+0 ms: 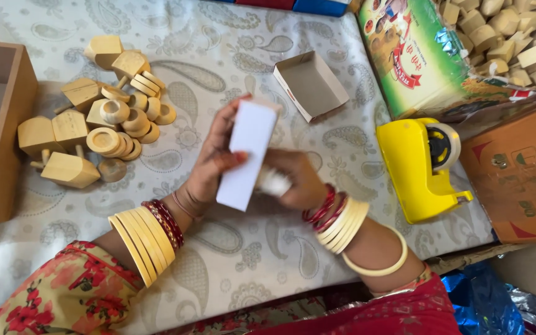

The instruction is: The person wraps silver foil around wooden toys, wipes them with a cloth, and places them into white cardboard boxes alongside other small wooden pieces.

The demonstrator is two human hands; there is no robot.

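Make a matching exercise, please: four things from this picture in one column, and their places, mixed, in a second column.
Things:
1. white box
2. yellow tape dispenser
3. wooden rings and blocks
4. open empty small box

Places:
A. heaped at the left on the cloth
B. held between the left hand and the right hand
C. to the right of the hands
D. lying beyond the hands

Pairs: 1-B, 2-C, 3-A, 4-D
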